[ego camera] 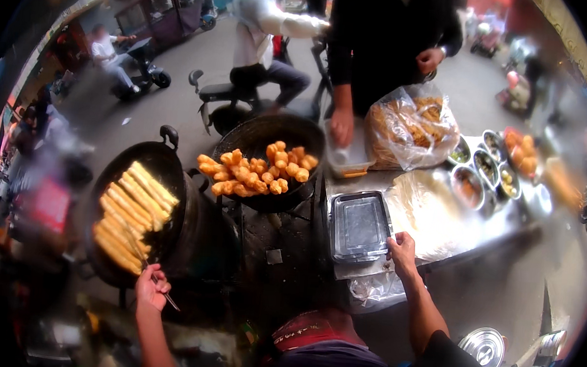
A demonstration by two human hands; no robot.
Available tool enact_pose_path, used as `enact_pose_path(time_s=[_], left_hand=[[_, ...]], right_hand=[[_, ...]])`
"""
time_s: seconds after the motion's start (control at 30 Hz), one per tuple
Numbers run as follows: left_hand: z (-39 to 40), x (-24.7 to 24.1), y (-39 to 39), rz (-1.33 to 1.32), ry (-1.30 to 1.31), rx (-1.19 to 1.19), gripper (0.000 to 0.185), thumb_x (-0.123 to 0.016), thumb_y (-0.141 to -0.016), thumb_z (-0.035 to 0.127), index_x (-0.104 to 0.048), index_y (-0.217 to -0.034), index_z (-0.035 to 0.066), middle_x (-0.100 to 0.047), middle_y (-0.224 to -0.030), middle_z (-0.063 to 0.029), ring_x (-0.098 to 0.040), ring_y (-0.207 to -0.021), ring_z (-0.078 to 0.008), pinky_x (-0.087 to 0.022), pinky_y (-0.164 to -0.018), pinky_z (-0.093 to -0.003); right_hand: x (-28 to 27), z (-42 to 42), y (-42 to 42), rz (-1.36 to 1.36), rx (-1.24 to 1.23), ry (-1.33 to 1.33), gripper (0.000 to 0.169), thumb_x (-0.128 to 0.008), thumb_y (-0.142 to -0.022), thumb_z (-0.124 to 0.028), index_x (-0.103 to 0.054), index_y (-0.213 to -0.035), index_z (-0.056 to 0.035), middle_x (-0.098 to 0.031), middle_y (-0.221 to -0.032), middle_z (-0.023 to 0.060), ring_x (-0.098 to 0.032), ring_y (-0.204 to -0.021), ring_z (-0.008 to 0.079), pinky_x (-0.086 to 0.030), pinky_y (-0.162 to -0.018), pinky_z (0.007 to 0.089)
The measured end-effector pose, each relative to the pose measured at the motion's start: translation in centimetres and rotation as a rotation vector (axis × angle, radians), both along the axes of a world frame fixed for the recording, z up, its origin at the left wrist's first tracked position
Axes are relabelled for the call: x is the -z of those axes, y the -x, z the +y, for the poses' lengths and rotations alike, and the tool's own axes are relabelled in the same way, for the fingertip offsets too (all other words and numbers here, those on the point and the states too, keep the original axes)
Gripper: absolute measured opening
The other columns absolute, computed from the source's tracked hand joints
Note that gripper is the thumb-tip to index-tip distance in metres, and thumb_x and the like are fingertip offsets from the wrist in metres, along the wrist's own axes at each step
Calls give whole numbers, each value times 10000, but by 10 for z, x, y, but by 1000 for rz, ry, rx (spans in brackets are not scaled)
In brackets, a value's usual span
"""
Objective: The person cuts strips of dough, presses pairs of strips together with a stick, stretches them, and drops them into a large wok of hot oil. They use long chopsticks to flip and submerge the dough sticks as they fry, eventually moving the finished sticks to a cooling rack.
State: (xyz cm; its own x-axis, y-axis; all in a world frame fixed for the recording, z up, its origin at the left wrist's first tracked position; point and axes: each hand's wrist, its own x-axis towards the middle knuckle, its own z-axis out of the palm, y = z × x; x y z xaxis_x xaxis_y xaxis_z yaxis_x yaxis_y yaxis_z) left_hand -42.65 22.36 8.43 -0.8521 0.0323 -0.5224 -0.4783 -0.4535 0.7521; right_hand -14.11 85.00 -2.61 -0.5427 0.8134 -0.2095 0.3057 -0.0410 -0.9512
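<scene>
My left hand is closed around a slim metal cooking tool, either tongs or chopsticks. The tool's far end reaches over pale golden dough sticks, which lie side by side in a wide black wok. Browner youtiao are heaped at the near side of a second dark wok. To the right, my right hand pinches the right rim of a dark rectangular tray on the metal counter. Whether a clear lid covers that tray, I cannot tell.
Across the counter, a person in black has one hand in a plastic tub. Beside it sits a clear bag of fried food. Several metal bowls stand farther right. Riders and scooters occupy the street behind.
</scene>
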Motion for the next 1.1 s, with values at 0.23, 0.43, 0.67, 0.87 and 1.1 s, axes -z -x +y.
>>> enact_pose_path(time_s=[0.23,0.43,0.67,0.87,1.1], left_hand=[[5,-6,8,-5,15,0,207,-532,-1048,256,-612,-1018,66,-625,-699,-39,-382,-428,-115,-321,-431,-281],[-2,-9,14,10,46,7,173,-615,-1002,245,-631,-1002,73,-629,-685,-27,-384,-427,-110,-322,-433,-274],[-4,-17,12,22,26,-17,206,-548,-1049,262,-619,-1011,72,-614,-703,-35,-380,-439,-108,-332,-444,-276],[-8,-19,12,17,21,-37,169,-578,-1023,217,-625,-979,61,-631,-689,-38,-412,-431,-108,-335,-437,-271],[-4,-27,4,25,6,-41,165,-599,-1023,222,-627,-972,67,-621,-687,-39,-397,-431,-107,-336,-437,-272]], right_hand=[[-45,28,10,259,130,-26,157,-668,-936,-79,-526,-958,-16,-563,-759,53,-533,-547,110,-463,-450,262],[-62,67,72,478,196,-36,174,-673,-958,-96,-529,-1002,-7,-557,-788,58,-537,-531,128,-482,-488,258],[-91,87,121,506,244,-47,198,-660,-978,-152,-531,-1066,-30,-562,-852,41,-557,-671,123,-518,-555,266],[-123,110,152,570,285,-71,210,-635,-1003,-197,-542,-1101,-35,-580,-919,53,-567,-712,129,-527,-566,278],[-169,46,163,707,241,325,353,-459,-1089,-280,-507,-1321,-18,-629,-1067,126,-601,-778,158,-523,-642,270]])
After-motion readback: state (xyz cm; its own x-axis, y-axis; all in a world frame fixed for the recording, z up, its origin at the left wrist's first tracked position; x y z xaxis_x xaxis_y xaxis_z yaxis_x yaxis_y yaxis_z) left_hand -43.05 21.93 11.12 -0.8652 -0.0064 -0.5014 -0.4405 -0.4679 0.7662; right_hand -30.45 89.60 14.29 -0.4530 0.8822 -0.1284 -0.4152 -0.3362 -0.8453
